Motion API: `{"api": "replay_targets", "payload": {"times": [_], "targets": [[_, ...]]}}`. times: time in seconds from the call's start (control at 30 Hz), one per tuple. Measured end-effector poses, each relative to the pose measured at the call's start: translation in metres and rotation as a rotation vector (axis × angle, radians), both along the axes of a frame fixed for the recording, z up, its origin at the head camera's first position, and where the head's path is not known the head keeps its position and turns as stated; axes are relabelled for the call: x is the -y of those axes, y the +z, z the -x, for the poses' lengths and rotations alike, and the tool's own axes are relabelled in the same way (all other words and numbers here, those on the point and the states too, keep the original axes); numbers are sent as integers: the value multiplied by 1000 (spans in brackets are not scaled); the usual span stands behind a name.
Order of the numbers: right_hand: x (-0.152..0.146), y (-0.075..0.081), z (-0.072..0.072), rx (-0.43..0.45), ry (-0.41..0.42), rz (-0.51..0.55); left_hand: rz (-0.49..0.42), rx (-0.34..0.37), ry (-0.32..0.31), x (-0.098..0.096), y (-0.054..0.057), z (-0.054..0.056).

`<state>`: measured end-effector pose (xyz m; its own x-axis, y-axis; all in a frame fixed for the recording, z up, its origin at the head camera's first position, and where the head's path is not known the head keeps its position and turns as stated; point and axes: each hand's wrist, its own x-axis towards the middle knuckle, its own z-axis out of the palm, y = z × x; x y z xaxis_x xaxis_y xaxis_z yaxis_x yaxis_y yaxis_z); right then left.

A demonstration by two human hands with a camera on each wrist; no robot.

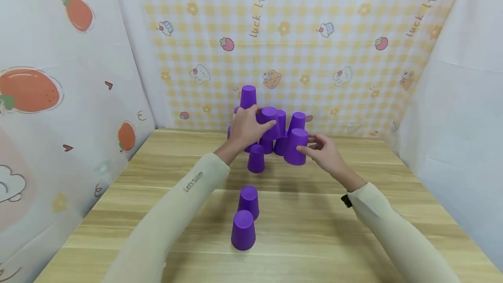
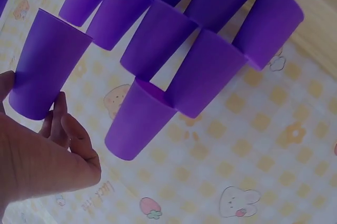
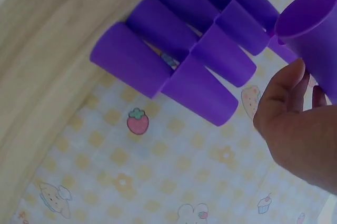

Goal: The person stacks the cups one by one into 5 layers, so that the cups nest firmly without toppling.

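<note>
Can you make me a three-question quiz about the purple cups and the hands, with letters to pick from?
1. Where do the two loose cups nearest the person stand?
A. On the wooden table in front of the stack
B. On top of the stack
C. In the person's left hand

2. What colour are all the cups?
A. Green
B. Purple
C. Orange

3. What is the right hand doing?
A. Lying flat on the table
B. Holding a cup beside the stack
C. Pointing at the wall

Answers:
1 A: the nearest cup and the cup behind it stand upside down on the wooden table, apart from the stack.
2 B: every cup in all three views is purple.
3 B: the right hand has its fingers round the held cup at the stack's right side, while the left hand grips another cup there.
</note>
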<state>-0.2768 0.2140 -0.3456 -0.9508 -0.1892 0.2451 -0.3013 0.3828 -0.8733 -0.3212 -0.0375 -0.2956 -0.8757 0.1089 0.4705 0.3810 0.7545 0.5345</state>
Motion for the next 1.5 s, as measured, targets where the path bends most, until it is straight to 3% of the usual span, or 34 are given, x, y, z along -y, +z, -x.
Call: {"api": "replay_targets", "payload": {"times": [0.27,0.53,0.87,1.03,1.5], "targets": [[-1,24,34,-89,-120,12,108,-28,58,-17,23,19],[2,44,55,-101,-188,31,138,-70,128,-27,32,32],[7,53,85,-112,-236,85,249,-1,202,-39,47,54],[8,50,93,-120,-248,46,261,2,234,-41,50,62],[14,50,116,-107,-269,15,271,-18,240,-38,46,81]]}}
